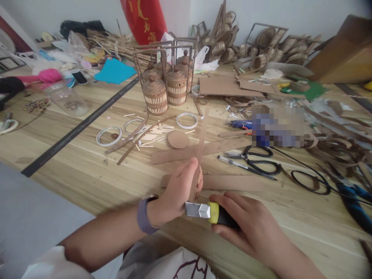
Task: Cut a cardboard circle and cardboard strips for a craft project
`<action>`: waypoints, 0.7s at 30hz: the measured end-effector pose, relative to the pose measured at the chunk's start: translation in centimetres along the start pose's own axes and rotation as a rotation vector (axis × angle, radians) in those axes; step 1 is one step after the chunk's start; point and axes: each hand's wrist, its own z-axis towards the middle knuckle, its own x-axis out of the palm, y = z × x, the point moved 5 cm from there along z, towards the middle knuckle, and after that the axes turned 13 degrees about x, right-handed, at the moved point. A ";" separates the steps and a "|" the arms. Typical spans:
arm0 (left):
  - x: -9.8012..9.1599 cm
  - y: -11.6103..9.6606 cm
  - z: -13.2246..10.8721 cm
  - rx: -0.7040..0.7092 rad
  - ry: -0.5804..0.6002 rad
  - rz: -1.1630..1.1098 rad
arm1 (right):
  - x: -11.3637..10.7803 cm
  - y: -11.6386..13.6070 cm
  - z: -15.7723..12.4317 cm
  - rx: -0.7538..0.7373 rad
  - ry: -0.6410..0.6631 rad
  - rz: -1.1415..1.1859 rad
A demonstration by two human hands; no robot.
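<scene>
My left hand (183, 186) is closed around a long narrow cardboard strip (202, 135), which stands up and away from me. In my right hand (255, 224) is a utility knife (214, 212) with a yellow and black handle. Its blade lies across the near end of the strip, touching it or very close. On the table beyond my hands lie a flat cardboard strip (232, 182), a second cardboard strip (171, 155) and a round cardboard disc (178, 139). My left fingertips are partly hidden behind the strip.
Black-handled scissors (263, 166) and a pen (232, 161) lie to the right, near blue-handled pliers (353, 201). Rolls of tape (186, 121) and small wooden sticks (149, 136) are spread ahead. Lidded woven baskets (155, 97) with tall handles stand behind them.
</scene>
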 end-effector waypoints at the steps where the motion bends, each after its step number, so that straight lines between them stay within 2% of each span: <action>1: 0.0 0.0 0.0 -0.002 -0.002 -0.008 | 0.0 -0.1 0.0 0.001 0.003 -0.001; 12: -0.1 -0.3 -0.1 0.022 -0.020 -0.007 | -0.3 -0.6 0.0 -0.001 -0.022 -0.003; 21: 0.4 0.5 -0.2 -0.001 0.015 0.011 | -0.1 0.6 0.4 -0.013 -0.024 0.038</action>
